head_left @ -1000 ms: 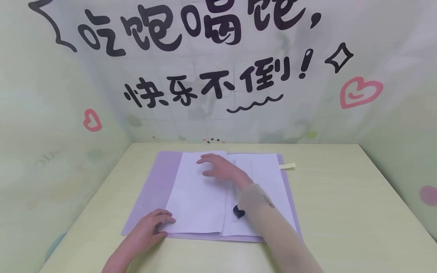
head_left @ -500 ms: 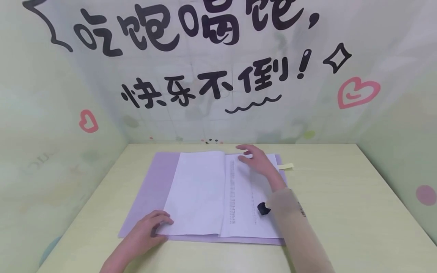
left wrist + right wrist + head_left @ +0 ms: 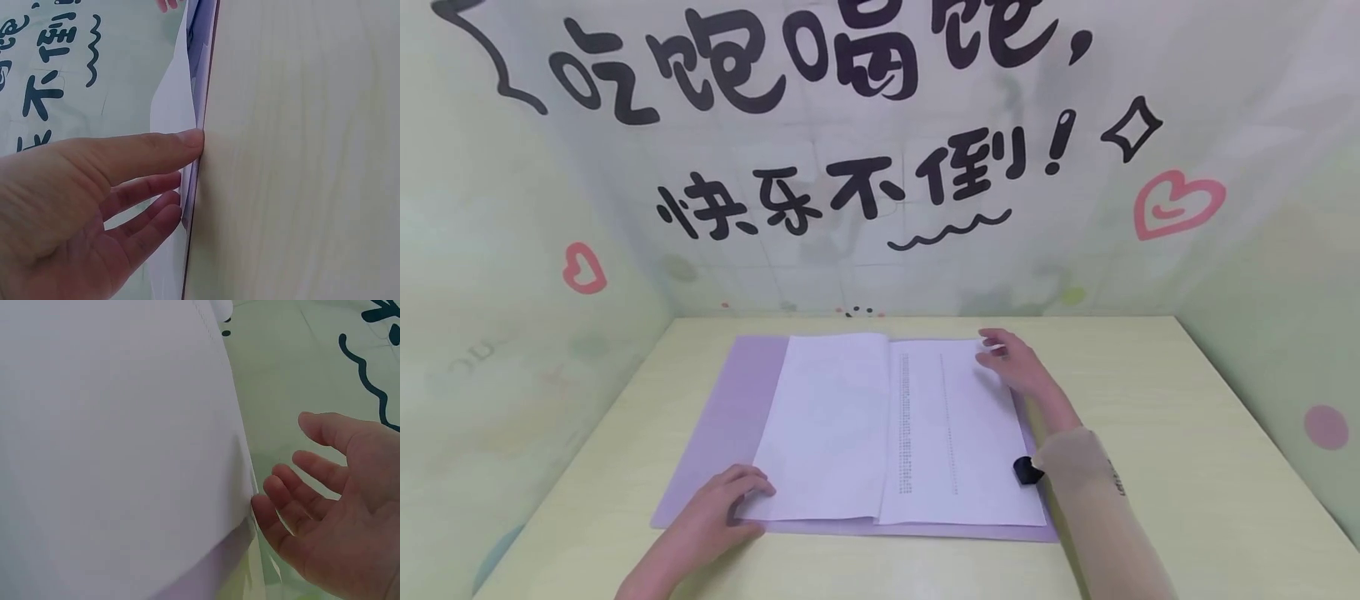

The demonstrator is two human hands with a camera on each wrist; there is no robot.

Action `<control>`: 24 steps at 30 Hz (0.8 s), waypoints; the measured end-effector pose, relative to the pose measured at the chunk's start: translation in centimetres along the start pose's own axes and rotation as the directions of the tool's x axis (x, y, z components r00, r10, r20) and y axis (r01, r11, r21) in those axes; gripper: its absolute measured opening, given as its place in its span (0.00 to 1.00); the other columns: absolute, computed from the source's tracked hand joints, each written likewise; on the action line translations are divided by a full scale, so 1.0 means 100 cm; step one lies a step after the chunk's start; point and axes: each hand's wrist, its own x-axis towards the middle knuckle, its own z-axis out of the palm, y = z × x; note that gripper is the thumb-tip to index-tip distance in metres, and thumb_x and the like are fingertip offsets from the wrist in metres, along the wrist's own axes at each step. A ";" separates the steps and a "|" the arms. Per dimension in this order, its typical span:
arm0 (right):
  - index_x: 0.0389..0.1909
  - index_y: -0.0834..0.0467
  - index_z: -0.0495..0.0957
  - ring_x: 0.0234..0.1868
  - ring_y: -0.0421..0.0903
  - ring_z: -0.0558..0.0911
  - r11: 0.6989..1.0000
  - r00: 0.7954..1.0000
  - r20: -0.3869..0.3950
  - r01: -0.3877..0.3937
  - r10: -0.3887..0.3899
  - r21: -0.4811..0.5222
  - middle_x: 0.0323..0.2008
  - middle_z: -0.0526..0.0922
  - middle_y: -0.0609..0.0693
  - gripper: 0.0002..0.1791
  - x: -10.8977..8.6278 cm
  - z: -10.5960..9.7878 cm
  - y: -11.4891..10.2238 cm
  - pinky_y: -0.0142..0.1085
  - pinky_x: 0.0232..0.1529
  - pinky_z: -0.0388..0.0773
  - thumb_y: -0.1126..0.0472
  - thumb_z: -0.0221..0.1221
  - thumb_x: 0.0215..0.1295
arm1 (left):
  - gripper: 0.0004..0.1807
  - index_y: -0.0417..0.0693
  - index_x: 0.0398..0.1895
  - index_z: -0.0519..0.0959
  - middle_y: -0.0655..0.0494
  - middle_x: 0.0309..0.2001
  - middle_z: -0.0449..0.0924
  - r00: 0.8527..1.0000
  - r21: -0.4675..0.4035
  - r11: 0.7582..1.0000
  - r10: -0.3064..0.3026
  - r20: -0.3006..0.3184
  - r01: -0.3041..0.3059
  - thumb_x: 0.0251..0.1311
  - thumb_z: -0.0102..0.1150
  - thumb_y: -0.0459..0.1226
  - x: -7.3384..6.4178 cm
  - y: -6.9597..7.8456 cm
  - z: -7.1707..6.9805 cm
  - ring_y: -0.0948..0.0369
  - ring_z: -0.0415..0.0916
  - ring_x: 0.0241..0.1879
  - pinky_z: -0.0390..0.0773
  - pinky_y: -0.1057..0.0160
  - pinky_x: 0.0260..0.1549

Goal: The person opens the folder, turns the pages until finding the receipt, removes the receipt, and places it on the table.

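The open purple folder (image 3: 733, 408) lies near the worktop's (image 3: 1210, 467) far edge. The left hand (image 3: 711, 507), relaxed, touches its near-left page corner, apparently steadying it; the right hand (image 3: 1021, 368), loose-fingered and grasping nothing, is at the far-right corner, contact unclear.

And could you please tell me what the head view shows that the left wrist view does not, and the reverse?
Only the head view: the printed columns, the beige sleeve and the black block by its cuff.
Only the left wrist view: the palm side of the left grip, and white paper bowing away from the lilac folder.
Both: that grip, paper and folder, the tabletop and black wall lettering.
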 end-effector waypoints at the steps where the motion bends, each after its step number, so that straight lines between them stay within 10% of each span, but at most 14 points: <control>1: 0.65 0.59 0.62 0.58 0.59 0.70 1.000 1.000 0.008 -0.004 0.004 -0.010 0.58 0.70 0.61 0.29 -0.001 -0.002 0.002 0.51 0.57 0.70 0.56 0.55 0.65 | 0.23 0.61 0.37 0.78 0.65 0.45 0.77 1.000 0.001 1.000 -0.005 -0.001 0.005 0.34 0.74 0.36 0.000 0.000 0.000 0.65 0.72 0.41 0.75 0.61 0.42; 24: 0.61 0.73 0.61 0.50 0.56 0.67 0.983 0.989 0.138 -0.029 0.055 -0.181 0.53 0.68 0.66 0.42 -0.018 -0.020 0.019 0.47 0.53 0.68 0.57 0.69 0.50 | 0.23 0.60 0.36 0.77 0.66 0.44 0.76 1.000 -0.015 1.000 -0.010 0.005 0.010 0.34 0.74 0.34 0.003 0.000 0.001 0.65 0.71 0.39 0.75 0.65 0.39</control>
